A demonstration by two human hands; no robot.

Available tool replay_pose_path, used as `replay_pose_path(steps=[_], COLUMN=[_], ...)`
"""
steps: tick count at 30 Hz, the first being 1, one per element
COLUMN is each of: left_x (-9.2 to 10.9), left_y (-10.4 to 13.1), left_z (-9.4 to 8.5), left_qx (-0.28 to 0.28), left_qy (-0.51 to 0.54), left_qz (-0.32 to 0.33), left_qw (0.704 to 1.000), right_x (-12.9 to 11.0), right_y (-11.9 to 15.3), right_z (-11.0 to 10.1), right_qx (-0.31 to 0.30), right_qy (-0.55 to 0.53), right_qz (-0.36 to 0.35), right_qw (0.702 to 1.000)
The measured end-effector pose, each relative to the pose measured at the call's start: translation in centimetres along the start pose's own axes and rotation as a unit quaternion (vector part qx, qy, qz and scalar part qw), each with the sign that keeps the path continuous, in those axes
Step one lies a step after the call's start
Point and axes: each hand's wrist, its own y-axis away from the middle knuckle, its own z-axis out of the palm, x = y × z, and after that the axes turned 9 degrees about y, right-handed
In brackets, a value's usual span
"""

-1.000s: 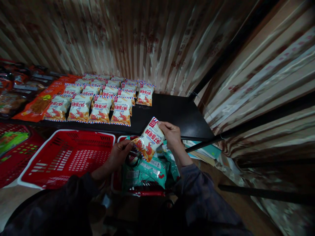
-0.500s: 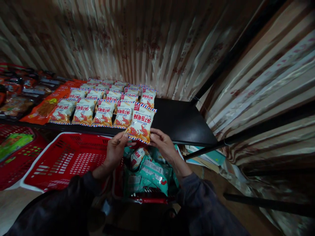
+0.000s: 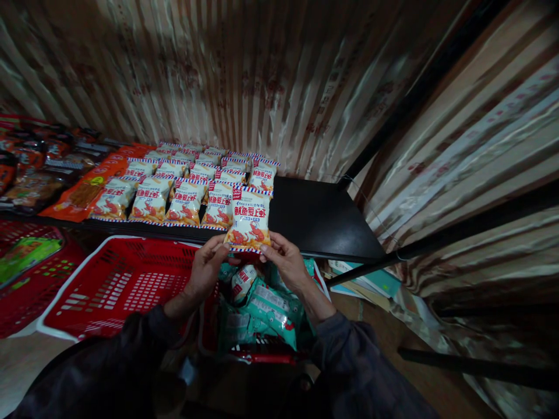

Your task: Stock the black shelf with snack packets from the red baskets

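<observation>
Between my hands is a white-and-orange snack bag with red lettering and striped edges, its front facing me. My left hand pinches its lower left corner, and my right hand pinches its lower right corner. The bag is at the front edge of the black shelf, right of a front row of matching snack bags; whether it touches the shelf I cannot tell. Below my hands, a red basket holds several teal snack bags and a white snack bag.
An orange packet and dark-wrapped snack packs lie at the shelf's left. A red basket with a white rim stands below, beside another basket holding a green packet. Metal poles and a patterned curtain border the shelf.
The held snack bag has shifted slightly left and turned from a tilt to nearly straight. My right hand's thumb has come onto the bag's lower right corner.
</observation>
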Motion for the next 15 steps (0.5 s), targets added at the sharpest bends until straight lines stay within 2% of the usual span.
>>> replay_pose_path(steps=[8,15], left_x=[1.6,2.6], left_y=[-0.7,-0.4], left_z=[-0.3,0.3], left_qx=[0.031,0.035], left_qy=[0.020,0.010], left_qz=[0.049,0.107], left_qw=[0.998,0.994], right_x=[-0.3,-0.6], right_y=[0.3,1.0], right_z=[0.0,0.1], right_qx=[0.015,0.012], right_qy=[0.047,0.112], right_qz=[-0.030,-0.040], right_qw=[0.998,0.993])
